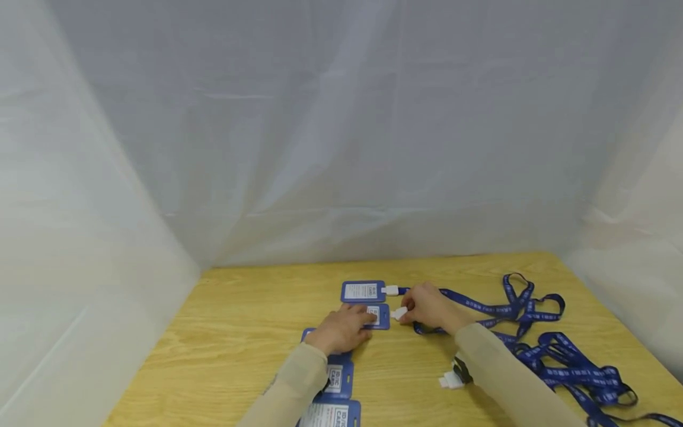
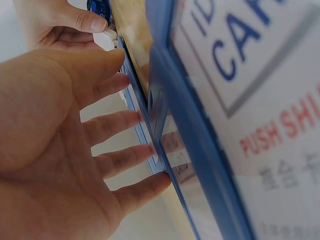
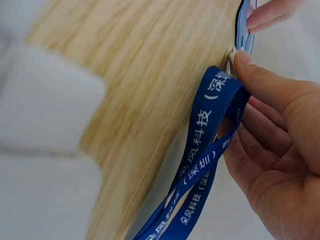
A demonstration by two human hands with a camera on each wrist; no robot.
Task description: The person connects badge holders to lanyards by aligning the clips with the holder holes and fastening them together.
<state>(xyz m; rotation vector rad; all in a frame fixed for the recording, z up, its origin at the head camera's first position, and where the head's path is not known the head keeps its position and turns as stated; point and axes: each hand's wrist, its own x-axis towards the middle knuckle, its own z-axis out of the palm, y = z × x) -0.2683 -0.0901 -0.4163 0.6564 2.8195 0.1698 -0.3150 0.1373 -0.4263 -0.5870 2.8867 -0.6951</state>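
Observation:
My left hand (image 1: 341, 331) lies over a blue ID card holder (image 1: 384, 323) in the head view. Its fingers stretch out, their tips pressing on the holder, as the left wrist view also shows. From the right, my right hand (image 1: 428, 308) pinches the white plastic clip (image 1: 399, 312) of a blue lanyard (image 3: 202, 125) between thumb and fingers. The clip is right at the holder's slotted end; whether the two are joined I cannot tell. Behind them, another blue card holder (image 1: 349, 284) lies flat with a white lanyard clip (image 1: 392, 290) at its slot.
More blue card holders (image 1: 349, 379) line the table (image 1: 224, 344) toward the front, partly under my left arm. Several blue lanyards (image 1: 578, 376) lie tangled at the right. Loose white clips (image 1: 452, 381) rest beside my right forearm. A pale sheet (image 1: 320, 148) hangs behind the table.

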